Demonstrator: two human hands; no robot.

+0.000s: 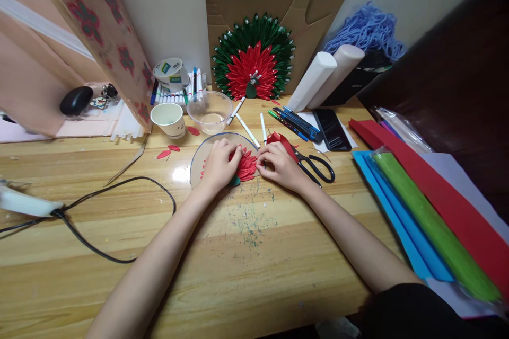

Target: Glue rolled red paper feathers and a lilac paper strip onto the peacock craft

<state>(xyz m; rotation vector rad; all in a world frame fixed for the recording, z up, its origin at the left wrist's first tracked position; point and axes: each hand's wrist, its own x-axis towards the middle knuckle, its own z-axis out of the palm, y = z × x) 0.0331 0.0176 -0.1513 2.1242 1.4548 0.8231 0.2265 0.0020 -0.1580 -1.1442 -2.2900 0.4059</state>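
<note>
A round cardboard disc [200,152] with a dark outline lies on the table, overlapping red petals [248,166] fanned out across it. My left hand [221,161] rests over the disc and petals, fingers curled and thumb near the index finger; whatever they pinch is hidden. Below that hand a dark green leaf-shaped piece [235,181] shows. At the disc's right edge, beside the petal tips, my right hand [279,163] has thumb and fingertips pinched together on something too small to make out. Black-handled scissors [318,165] and red material [281,140] lie just beyond it.
Behind stand a paper cup [169,119], a clear plastic bowl [210,116] and a finished green-and-red petal fan [254,58]. Pens [292,124] and a phone [332,130] lie right of centre. Coloured paper rolls [433,222] line the right. A black cable [103,254] loops at left.
</note>
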